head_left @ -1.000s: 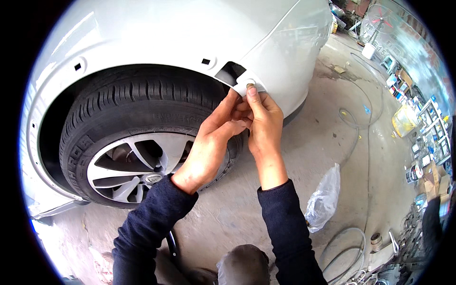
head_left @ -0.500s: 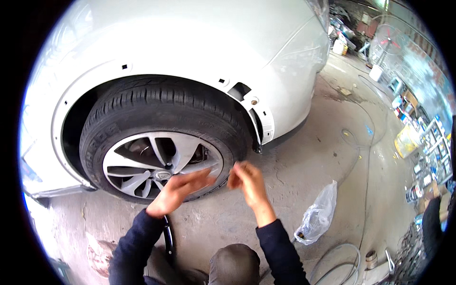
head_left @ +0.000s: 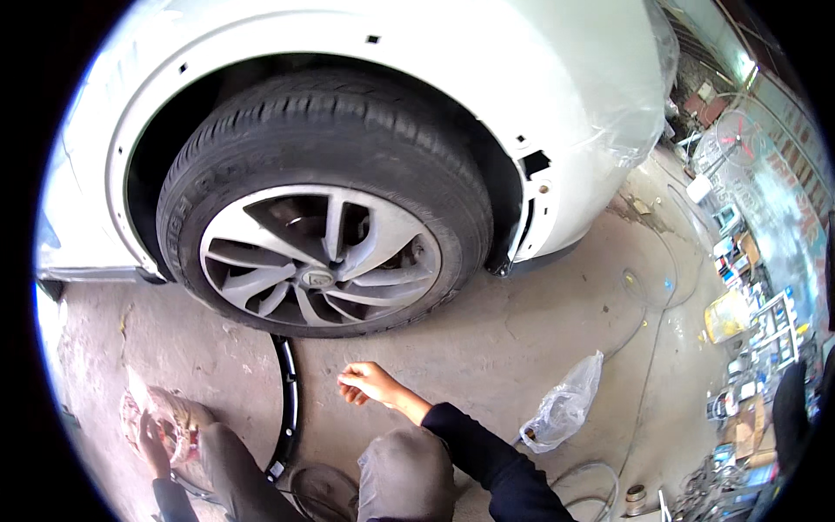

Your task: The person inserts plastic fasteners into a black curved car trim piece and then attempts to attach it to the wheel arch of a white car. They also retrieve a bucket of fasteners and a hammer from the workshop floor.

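Observation:
At the lower left, my left hand [head_left: 152,442] reaches to a crumpled, pale plastic bag [head_left: 187,428] with reddish contents. Its fingers look stretched out against the bag, though they are small and partly lost in it. My right hand [head_left: 369,383] hovers over the floor in front of the wheel, fingers curled in. Whatever it may hold is hidden. A black curved trim strip [head_left: 288,409] lies on the floor between my hands, its far end by the tyre [head_left: 322,130]. The white car's wheel arch [head_left: 452,74] has square holes along its bare edge.
A clear plastic bag [head_left: 564,404] lies on the floor to the right, near a grey hose [head_left: 600,487]. Further right stand a yellow bucket [head_left: 726,316] and cluttered cans and tools. A fan [head_left: 735,139] stands at the back right. My knee [head_left: 404,474] is bent below my right hand.
Both hands were raised together before the wheel. The left has dropped to the bag at the lower left; the right has moved down and left, its fingers curling. The view has tilted lower.

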### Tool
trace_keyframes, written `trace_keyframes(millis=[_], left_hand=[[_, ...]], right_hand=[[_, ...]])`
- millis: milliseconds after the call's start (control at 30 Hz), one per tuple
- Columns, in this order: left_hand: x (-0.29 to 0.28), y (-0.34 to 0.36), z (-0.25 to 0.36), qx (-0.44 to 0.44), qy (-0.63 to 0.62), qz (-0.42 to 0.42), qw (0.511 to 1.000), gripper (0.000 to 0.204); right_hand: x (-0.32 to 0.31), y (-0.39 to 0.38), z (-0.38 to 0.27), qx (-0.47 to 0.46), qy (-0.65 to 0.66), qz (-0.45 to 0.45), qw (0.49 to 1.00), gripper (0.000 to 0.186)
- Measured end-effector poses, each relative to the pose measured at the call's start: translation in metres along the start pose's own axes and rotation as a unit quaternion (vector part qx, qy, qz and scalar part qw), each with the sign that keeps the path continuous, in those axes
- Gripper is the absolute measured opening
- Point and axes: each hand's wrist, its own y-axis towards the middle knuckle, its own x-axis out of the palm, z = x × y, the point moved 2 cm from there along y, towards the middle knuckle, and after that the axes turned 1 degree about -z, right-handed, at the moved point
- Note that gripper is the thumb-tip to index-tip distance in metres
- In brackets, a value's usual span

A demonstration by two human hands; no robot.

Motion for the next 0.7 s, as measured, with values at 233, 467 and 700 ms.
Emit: trace_keyframes(millis=[233,467,700], left_hand=[[-0.011,-0.064,-0.102,-0.102,0.005,-0.105,0.989,0.052],[-0.014,-0.043,-0.148,-0.008,0.062,-0.057,0.996,0.039],[-0.021,-0.045,-0.131,0.030,0.142,-0.024,0.989,0.027]], right_hand=[[0.061,0.058,0.025,0.056,-0.082,-0.036,0.994,0.026],[0.119,0.087,0.052,0.128,-0.118,-0.047,0.984,0.025],[0.162,0.098,0.063,0.173,-0.157,-0.035,0.972,0.026]])
